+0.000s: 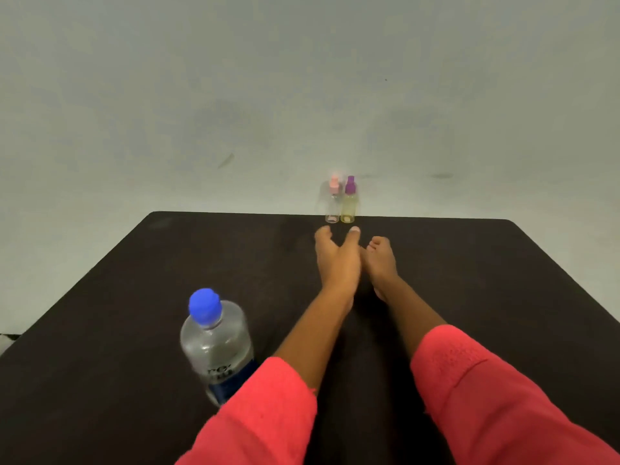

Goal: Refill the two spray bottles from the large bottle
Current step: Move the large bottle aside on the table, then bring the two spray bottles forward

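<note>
Left hand [337,260] and right hand [380,261], fingers loose and empty, near pink-capped spray bottle [332,206] and purple-capped spray bottle [349,204]; large bottle [216,344] stands well apart on tabletop [134,297].

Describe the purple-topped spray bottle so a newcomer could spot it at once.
On the dark table, look to the far edge, where two small spray bottles stand side by side. The purple-topped bottle is the right one, with a yellowish body; the pink-topped bottle beside it is clear.
</note>
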